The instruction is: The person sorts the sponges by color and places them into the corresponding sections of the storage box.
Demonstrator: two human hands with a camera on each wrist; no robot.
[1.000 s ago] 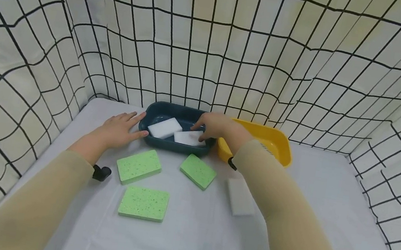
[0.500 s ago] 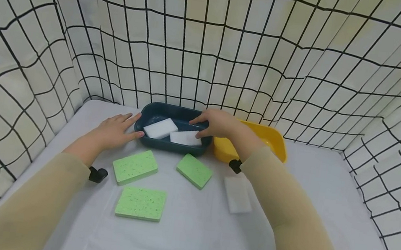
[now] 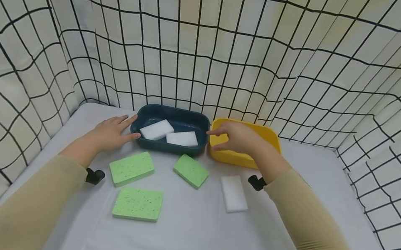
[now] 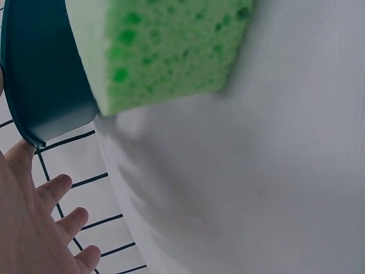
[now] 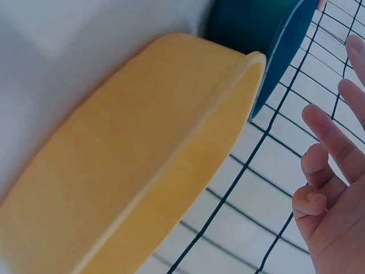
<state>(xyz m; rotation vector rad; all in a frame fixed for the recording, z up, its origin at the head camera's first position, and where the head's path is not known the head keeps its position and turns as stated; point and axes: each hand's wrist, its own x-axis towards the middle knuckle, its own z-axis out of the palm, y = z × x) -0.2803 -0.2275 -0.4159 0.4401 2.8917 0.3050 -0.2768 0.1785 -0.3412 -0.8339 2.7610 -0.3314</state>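
Observation:
My left hand (image 3: 109,133) spreads its fingers at the left end of a dark blue tub (image 3: 159,147); in the left wrist view a fingertip meets the tub's rim (image 4: 40,142). Two white foam blocks, one tilted (image 3: 156,129) and one lying flatter (image 3: 182,138), rest inside that tub. Over the yellow tub (image 3: 234,159) hovers my right hand (image 3: 238,139), holding nothing, its index finger pointing left toward the blue rim. Loosely bent fingers (image 5: 315,162) show above the yellow rim in the right wrist view.
Green sponges lie in front of the tubs: one at left (image 3: 131,169), one near the middle (image 3: 190,171), one closer to me (image 3: 138,204). A third white block (image 3: 234,194) lies on the white cloth before the yellow tub. Black wire mesh (image 3: 201,57) surrounds the table's back and sides.
My right hand has left the white block in the blue tub and moved right, over the yellow tub. The left hand keeps its place at the blue tub. The view has shifted slightly.

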